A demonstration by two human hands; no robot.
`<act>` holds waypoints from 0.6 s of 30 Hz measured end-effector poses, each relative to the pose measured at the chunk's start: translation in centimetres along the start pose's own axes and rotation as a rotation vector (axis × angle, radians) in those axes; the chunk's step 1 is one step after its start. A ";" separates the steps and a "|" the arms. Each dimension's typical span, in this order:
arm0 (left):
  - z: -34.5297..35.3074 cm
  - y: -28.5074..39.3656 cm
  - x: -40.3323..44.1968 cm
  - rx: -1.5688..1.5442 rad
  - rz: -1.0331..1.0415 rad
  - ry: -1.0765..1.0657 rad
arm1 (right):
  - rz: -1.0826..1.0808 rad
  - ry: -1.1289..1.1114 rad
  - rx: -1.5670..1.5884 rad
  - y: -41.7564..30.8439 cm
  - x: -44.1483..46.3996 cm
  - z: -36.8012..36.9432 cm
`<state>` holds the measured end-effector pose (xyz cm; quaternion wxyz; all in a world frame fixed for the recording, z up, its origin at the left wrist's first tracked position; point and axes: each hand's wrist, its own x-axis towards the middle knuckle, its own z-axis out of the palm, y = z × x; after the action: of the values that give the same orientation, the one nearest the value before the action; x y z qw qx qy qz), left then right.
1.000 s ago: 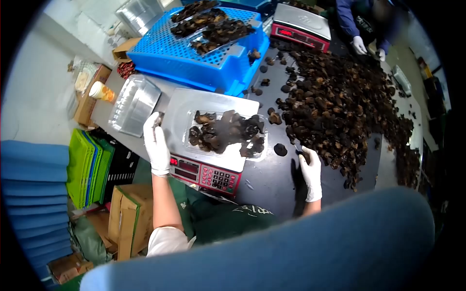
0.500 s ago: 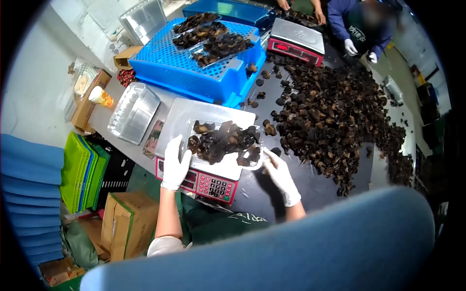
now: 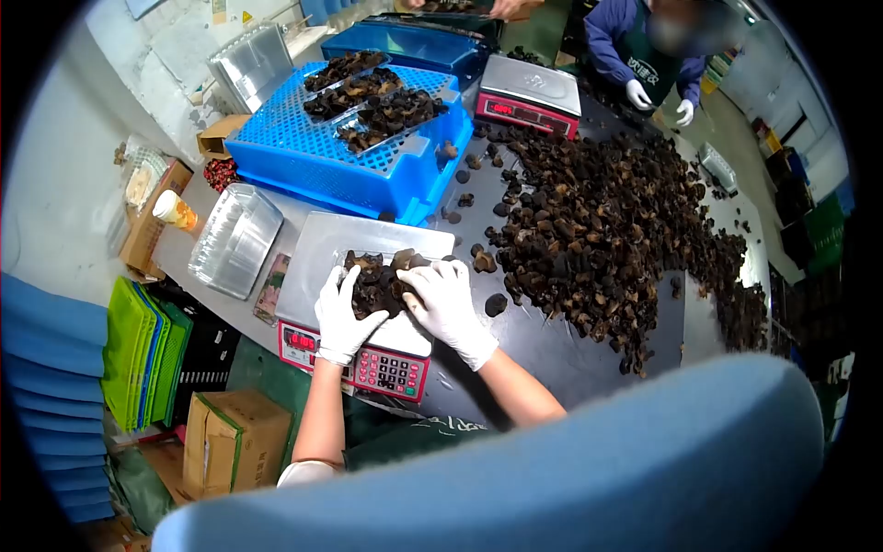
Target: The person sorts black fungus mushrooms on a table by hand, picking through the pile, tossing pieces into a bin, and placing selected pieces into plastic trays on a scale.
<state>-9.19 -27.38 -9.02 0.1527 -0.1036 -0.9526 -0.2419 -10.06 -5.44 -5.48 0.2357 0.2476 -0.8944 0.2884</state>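
Observation:
Dried black wood ear mushrooms (image 3: 375,283) lie in a clear plastic tray on the metal pan of a red digital scale (image 3: 303,248). My left hand (image 3: 343,319), in a white glove, touches the left side of the mushrooms with fingers and thumb spread. From the right, my gloved right hand (image 3: 449,308) lies over the mushrooms, fingers bent and thumb apart. Both hands hide much of the tray. The scale's red display is lit beside my left wrist.
A large mushroom pile (image 3: 589,230) covers the table's right side. Filled trays stand on a blue crate (image 3: 322,170) at the back. Stacked clear trays (image 3: 236,241) and a paper cup (image 3: 175,210) are at left. Beyond a second scale (image 3: 529,92), a gloved co-worker (image 3: 644,64) stands.
My hands have moved from the tray's two sides onto the mushrooms in it. The tray now rests on the scale, whose display is lit. The camera view has shifted slightly.

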 end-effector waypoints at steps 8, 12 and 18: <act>-3.8 -0.9 -1.6 -0.325 -0.072 0.068 | 0.347 0.377 0.217 5.8 -3.3 -4.1; -5.5 -5.8 -3.1 -0.433 -0.292 0.337 | 0.476 0.293 -0.101 10.9 -9.2 -5.6; -6.5 -7.6 -2.9 -0.621 -0.407 0.376 | 0.897 0.084 0.748 7.2 -13.0 -2.9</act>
<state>-6.99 -37.49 -7.88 0.2346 0.0917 -0.7909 -0.5577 -3.48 5.44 -13.59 0.0226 -0.1005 -0.7391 0.6657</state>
